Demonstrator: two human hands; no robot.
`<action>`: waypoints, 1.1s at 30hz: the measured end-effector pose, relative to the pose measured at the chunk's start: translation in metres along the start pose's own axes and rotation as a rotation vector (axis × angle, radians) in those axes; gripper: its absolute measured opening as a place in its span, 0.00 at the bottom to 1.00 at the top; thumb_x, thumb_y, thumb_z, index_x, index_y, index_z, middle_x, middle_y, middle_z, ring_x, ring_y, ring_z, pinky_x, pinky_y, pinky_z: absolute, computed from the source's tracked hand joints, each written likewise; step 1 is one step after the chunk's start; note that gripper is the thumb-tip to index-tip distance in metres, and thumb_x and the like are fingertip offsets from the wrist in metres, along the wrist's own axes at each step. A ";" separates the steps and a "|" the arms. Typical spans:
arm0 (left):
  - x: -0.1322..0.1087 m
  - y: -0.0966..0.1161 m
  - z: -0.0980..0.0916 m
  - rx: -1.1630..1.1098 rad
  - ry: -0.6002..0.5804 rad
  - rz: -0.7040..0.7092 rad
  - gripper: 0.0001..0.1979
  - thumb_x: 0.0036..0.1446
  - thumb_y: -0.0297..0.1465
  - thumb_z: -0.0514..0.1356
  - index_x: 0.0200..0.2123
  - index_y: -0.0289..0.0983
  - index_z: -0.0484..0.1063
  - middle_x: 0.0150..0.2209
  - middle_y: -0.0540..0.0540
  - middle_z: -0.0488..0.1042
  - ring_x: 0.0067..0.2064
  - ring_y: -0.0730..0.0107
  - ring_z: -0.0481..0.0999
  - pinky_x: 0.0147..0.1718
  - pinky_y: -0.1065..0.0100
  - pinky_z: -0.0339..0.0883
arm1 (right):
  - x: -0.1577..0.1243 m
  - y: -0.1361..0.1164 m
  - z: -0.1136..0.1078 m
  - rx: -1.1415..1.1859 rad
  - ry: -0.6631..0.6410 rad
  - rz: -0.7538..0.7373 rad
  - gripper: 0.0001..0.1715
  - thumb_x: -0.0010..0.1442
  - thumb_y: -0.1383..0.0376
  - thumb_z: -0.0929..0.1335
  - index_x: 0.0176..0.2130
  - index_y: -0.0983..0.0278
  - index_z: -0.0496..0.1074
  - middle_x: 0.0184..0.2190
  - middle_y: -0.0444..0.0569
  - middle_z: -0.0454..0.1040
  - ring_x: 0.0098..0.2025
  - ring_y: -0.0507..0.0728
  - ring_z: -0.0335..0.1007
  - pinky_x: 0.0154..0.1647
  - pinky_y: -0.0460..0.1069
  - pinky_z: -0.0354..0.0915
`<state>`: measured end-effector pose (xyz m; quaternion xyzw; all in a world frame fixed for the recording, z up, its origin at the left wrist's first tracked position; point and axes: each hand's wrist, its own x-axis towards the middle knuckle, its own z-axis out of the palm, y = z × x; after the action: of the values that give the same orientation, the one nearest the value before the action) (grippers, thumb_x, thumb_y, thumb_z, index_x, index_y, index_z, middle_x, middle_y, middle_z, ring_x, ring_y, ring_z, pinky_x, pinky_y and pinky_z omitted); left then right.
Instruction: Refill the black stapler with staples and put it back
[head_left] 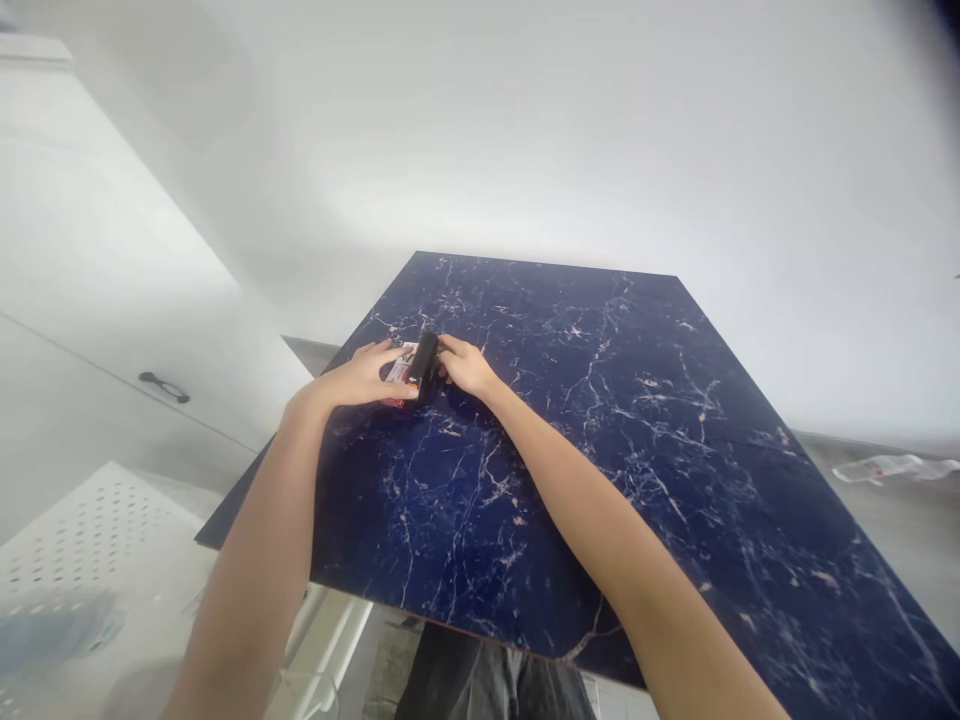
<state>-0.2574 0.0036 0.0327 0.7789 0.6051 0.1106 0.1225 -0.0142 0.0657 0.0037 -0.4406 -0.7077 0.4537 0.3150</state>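
A small box (424, 366), black on one side and white with red and orange print on another, stands on the dark blue marbled table (540, 420). My left hand (355, 379) holds it from the left, thumb along the near end and index finger toward the far end. At its right side is my right hand (466, 367), fingers curled against the black face. Those fingertips are partly hidden, and the print is too small to read.
A white wall (540, 130) rises behind the table. To the left stands a white cabinet with a dark handle (164, 386). A perforated white surface (90, 530) is at lower left. Clear plastic packaging (896, 467) lies beyond the right edge.
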 end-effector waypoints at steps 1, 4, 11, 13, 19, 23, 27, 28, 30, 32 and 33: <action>0.001 0.000 0.001 0.005 0.006 -0.004 0.48 0.50 0.63 0.67 0.71 0.54 0.64 0.72 0.37 0.64 0.73 0.28 0.58 0.63 0.37 0.63 | 0.001 0.002 0.000 0.000 -0.011 -0.004 0.25 0.64 0.69 0.61 0.54 0.56 0.78 0.42 0.44 0.82 0.33 0.54 0.79 0.38 0.49 0.78; 0.000 0.004 0.003 0.020 0.036 -0.015 0.49 0.49 0.62 0.68 0.71 0.53 0.64 0.72 0.37 0.64 0.73 0.27 0.57 0.63 0.36 0.63 | 0.006 0.007 -0.001 0.004 -0.001 0.000 0.25 0.64 0.70 0.60 0.53 0.58 0.78 0.41 0.44 0.83 0.33 0.53 0.80 0.39 0.48 0.78; 0.004 0.046 0.007 0.020 0.155 0.166 0.29 0.54 0.53 0.70 0.54 0.43 0.79 0.69 0.38 0.68 0.75 0.32 0.52 0.69 0.35 0.55 | 0.018 0.021 -0.019 -0.110 0.104 0.021 0.25 0.60 0.74 0.61 0.50 0.61 0.79 0.42 0.46 0.84 0.37 0.53 0.81 0.50 0.50 0.75; 0.007 0.052 0.010 0.030 0.207 0.213 0.19 0.53 0.48 0.71 0.41 0.40 0.81 0.64 0.38 0.73 0.72 0.34 0.58 0.69 0.37 0.56 | 0.017 0.021 -0.030 -0.188 0.143 0.021 0.25 0.59 0.74 0.62 0.50 0.63 0.79 0.44 0.49 0.83 0.41 0.55 0.80 0.53 0.52 0.73; 0.008 0.048 0.011 -0.002 0.226 0.241 0.13 0.53 0.41 0.69 0.27 0.40 0.73 0.59 0.39 0.76 0.65 0.40 0.68 0.62 0.43 0.66 | 0.005 0.010 -0.053 -0.433 0.011 -0.153 0.23 0.58 0.77 0.63 0.43 0.60 0.82 0.47 0.47 0.81 0.52 0.57 0.75 0.59 0.50 0.67; 0.006 0.048 0.008 -0.004 0.243 0.229 0.10 0.51 0.39 0.68 0.28 0.40 0.74 0.57 0.41 0.78 0.63 0.42 0.69 0.59 0.46 0.67 | 0.000 0.002 -0.054 -0.594 -0.086 -0.251 0.22 0.58 0.77 0.65 0.42 0.59 0.82 0.47 0.50 0.80 0.52 0.60 0.74 0.58 0.52 0.66; 0.005 0.056 0.002 0.094 0.218 0.149 0.12 0.52 0.42 0.67 0.29 0.41 0.73 0.41 0.43 0.79 0.51 0.48 0.74 0.49 0.53 0.70 | -0.003 -0.004 -0.055 -0.708 -0.077 -0.259 0.20 0.61 0.76 0.64 0.44 0.59 0.82 0.47 0.52 0.79 0.52 0.62 0.74 0.55 0.53 0.65; 0.005 0.058 0.001 0.125 0.209 0.130 0.13 0.52 0.43 0.66 0.28 0.40 0.72 0.37 0.44 0.78 0.49 0.50 0.74 0.46 0.54 0.70 | -0.003 -0.006 -0.056 -0.730 -0.079 -0.261 0.20 0.62 0.76 0.64 0.44 0.60 0.81 0.47 0.52 0.79 0.52 0.62 0.74 0.55 0.53 0.66; 0.005 0.061 0.000 0.165 0.205 0.110 0.14 0.52 0.43 0.66 0.27 0.40 0.70 0.35 0.45 0.76 0.46 0.52 0.73 0.43 0.57 0.69 | -0.006 -0.009 -0.058 -0.767 -0.089 -0.269 0.20 0.61 0.76 0.65 0.45 0.60 0.81 0.48 0.53 0.78 0.51 0.62 0.74 0.52 0.53 0.66; 0.005 0.061 -0.001 0.169 0.208 0.104 0.14 0.52 0.43 0.66 0.27 0.40 0.69 0.35 0.45 0.75 0.46 0.53 0.73 0.42 0.58 0.68 | -0.009 -0.012 -0.060 -0.816 -0.115 -0.286 0.20 0.61 0.76 0.65 0.47 0.60 0.79 0.49 0.54 0.77 0.50 0.62 0.74 0.50 0.52 0.66; 0.006 0.060 -0.001 0.161 0.205 0.105 0.14 0.52 0.43 0.66 0.27 0.40 0.69 0.35 0.44 0.75 0.46 0.52 0.73 0.43 0.58 0.68 | -0.010 -0.014 -0.060 -0.852 -0.134 -0.298 0.21 0.61 0.76 0.66 0.48 0.60 0.79 0.49 0.54 0.77 0.50 0.62 0.75 0.48 0.52 0.66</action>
<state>-0.2013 -0.0051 0.0530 0.8014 0.5796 0.1470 -0.0088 0.0361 0.0761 0.0396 -0.3941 -0.9056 0.0993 0.1211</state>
